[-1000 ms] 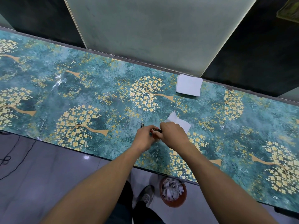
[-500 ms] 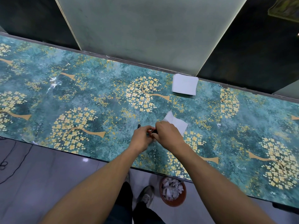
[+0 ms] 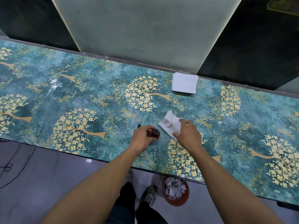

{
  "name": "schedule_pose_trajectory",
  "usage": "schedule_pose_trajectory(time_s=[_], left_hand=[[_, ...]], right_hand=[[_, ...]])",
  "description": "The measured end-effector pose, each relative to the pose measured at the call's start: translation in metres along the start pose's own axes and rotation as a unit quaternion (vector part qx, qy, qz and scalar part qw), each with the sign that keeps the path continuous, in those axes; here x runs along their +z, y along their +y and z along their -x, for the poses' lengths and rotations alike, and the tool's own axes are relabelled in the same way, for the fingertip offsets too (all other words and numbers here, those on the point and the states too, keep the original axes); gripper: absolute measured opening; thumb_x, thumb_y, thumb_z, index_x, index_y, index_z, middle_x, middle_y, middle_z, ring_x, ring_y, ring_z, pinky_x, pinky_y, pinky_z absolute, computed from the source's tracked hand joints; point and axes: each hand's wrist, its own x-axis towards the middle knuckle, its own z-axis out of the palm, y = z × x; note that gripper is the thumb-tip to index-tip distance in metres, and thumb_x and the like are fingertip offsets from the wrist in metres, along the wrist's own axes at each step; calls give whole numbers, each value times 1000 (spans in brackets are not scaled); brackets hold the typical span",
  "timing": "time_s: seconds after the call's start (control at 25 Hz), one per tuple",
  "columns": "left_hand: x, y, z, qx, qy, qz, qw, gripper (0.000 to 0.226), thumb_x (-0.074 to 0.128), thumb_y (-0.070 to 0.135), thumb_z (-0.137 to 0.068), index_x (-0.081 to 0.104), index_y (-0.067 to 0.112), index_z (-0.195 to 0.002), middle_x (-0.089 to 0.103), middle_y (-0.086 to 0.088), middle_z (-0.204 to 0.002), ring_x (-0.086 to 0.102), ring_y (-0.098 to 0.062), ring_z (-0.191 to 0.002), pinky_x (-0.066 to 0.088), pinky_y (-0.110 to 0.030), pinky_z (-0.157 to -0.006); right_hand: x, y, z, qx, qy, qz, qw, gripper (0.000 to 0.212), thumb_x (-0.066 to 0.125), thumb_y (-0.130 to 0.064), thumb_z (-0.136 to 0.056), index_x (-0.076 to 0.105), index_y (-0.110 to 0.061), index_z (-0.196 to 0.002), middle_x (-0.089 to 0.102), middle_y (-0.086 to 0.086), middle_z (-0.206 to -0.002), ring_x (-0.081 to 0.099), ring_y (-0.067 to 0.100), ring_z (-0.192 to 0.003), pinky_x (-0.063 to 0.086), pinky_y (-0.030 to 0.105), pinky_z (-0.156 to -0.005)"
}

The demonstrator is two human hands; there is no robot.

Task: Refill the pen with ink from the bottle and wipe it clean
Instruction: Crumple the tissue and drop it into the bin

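A small dark ink bottle point(image 3: 155, 133) with a black cap stands on the teal flowered table point(image 3: 100, 101). My left hand point(image 3: 143, 137) is wrapped around its left side. A black pen end point(image 3: 139, 125) sticks out just beyond my left fingers; I cannot tell whether the hand holds it. To the right of the bottle lies a creased white tissue point(image 3: 169, 123) with faint stains. My right hand point(image 3: 187, 135) rests on the tissue's right part, fingers spread, thumb and forefinger touching the paper.
A stack of white tissues point(image 3: 184, 84) lies at the table's far edge by the wall. On the floor under the table's near edge stands a brown bin point(image 3: 175, 191) of crumpled tissues, beside my shoes. Cables lie on the floor at left.
My right hand has left the bottle, where both hands were together, and moved right onto the tissue. The capped bottle now shows in my left hand.
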Motion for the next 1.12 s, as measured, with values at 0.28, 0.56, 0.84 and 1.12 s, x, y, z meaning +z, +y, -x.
schedule_pose_trajectory(time_s=[0.28, 0.56, 0.84, 1.12], left_hand=[[16, -1, 12, -32, 27, -37, 998, 62, 78, 25, -80, 51, 15, -135, 61, -8, -125, 58, -27, -115, 47, -39, -97], [43, -1, 62, -34, 6, -34, 999, 20, 68, 31, -87, 59, 14, -87, 65, -3, -84, 61, -20, -79, 49, -36, -74], [61, 36, 78, 146, 24, -22, 989, 55, 66, 27, -91, 44, 21, -140, 45, 4, -137, 48, -13, -120, 41, -32, -101], [73, 40, 94, 111, -90, 178, 974, 20, 64, 28, -90, 70, 27, -109, 73, 2, -106, 68, -20, -104, 56, -40, -91]], right_hand=[[8, 2, -10, -7, 13, -91, 996, 26, 52, -1, -91, 70, -12, -106, 69, 16, -105, 64, 34, -88, 49, 35, -68], [-8, 21, 23, -13, 22, -123, 992, 12, 64, -19, -86, 76, -17, -89, 71, 6, -89, 64, 27, -83, 52, 33, -67], [-33, 38, 79, -71, -84, -239, 965, 10, 67, -16, -90, 66, -9, -82, 58, -1, -70, 48, 13, -64, 33, 28, -56], [-48, 46, 118, -87, -76, -347, 931, 6, 73, -15, -86, 71, -12, -81, 66, 10, -71, 49, 12, -60, 39, 29, -59]])
